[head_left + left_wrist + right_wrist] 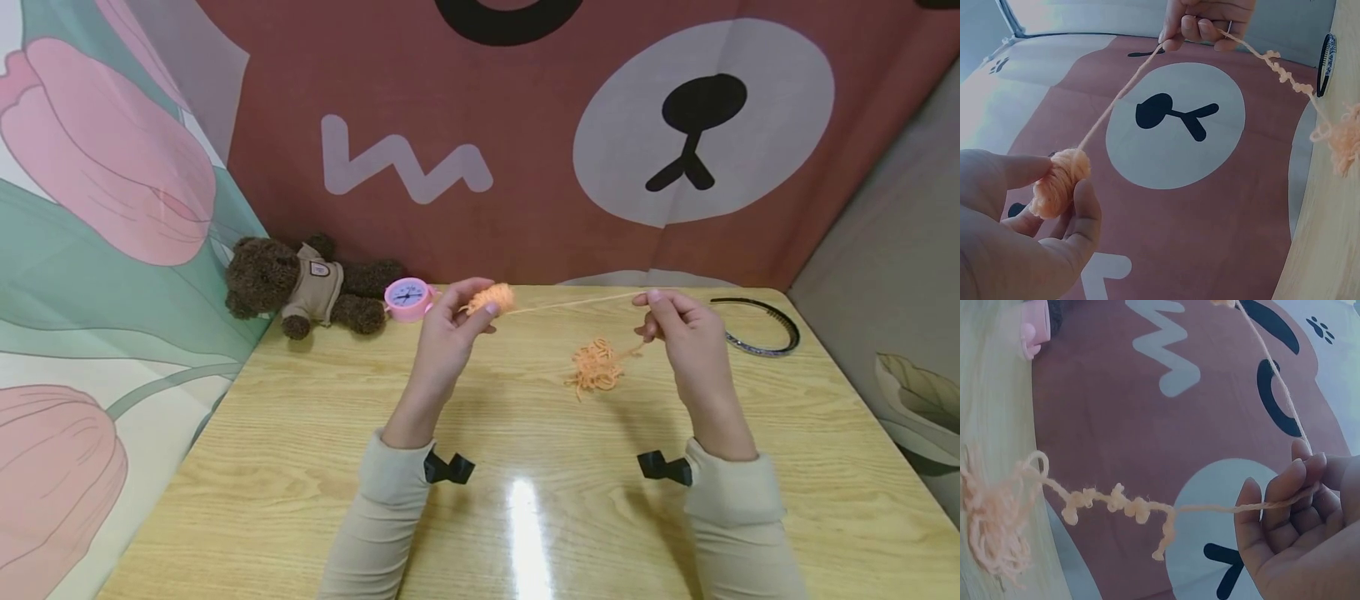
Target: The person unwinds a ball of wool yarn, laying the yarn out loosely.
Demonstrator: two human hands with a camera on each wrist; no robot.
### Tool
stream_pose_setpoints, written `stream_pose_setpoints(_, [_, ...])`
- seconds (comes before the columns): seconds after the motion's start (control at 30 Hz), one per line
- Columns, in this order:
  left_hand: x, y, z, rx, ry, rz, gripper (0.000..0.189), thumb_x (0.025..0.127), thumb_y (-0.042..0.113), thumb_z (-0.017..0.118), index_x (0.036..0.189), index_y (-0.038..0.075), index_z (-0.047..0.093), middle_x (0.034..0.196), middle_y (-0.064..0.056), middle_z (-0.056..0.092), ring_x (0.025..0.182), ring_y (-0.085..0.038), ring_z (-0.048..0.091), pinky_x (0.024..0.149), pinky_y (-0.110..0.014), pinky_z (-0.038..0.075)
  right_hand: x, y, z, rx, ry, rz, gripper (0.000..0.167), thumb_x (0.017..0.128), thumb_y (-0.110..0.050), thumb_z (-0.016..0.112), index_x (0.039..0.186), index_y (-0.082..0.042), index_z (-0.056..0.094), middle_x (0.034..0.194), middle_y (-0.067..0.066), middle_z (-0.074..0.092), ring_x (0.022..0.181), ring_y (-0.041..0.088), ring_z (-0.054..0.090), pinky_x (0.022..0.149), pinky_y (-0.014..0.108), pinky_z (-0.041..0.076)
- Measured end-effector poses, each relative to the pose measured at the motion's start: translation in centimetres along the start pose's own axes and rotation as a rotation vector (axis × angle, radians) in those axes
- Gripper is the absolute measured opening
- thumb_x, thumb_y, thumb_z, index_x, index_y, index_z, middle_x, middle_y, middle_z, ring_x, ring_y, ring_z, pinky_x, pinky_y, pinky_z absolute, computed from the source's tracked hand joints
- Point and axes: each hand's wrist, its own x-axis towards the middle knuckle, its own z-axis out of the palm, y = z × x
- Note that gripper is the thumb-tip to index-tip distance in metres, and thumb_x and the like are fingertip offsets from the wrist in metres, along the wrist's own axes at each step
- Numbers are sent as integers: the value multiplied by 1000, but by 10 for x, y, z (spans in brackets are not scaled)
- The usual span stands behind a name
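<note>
My left hand (450, 333) holds a small wound ball of orange yarn (495, 297) between thumb and fingers, above the table. From the ball a strand (1119, 94) runs taut across to my right hand (686, 342), which pinches it between thumb and forefinger. Below the right hand the strand continues, kinked and knotted in the right wrist view, down to a loose tangle of orange yarn (597, 365). That tangle lies on the table between the two hands.
On the wooden table (300, 467), a brown teddy bear (315, 287) lies at the back left beside a pink alarm clock (408, 298). A dark, glittery headband (765, 346) rests at the back right. Behind hangs a printed cloth (525, 233).
</note>
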Motion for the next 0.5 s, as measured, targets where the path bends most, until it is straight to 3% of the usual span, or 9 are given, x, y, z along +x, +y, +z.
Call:
stream_pose_setpoints(0.33, [-1,2,0,-28,0,13,32,100,5,62,131,1,59,117,-7,61,93,-19,64,76,-21,56,3,2,-8,70,62,-8,43,99,-37,65,106,5,71,64,-3,55,63,11,56,68,19,57])
stream_pose_setpoints(0.5, [-1,3,0,-53,7,-3,30,100,5,59,129,2,59,114,-5,59,89,-17,61,73,-21,54,4,2,-8,73,69,0,47,98,-37,65,109,9,69,64,-3,55,63,10,55,68,19,57])
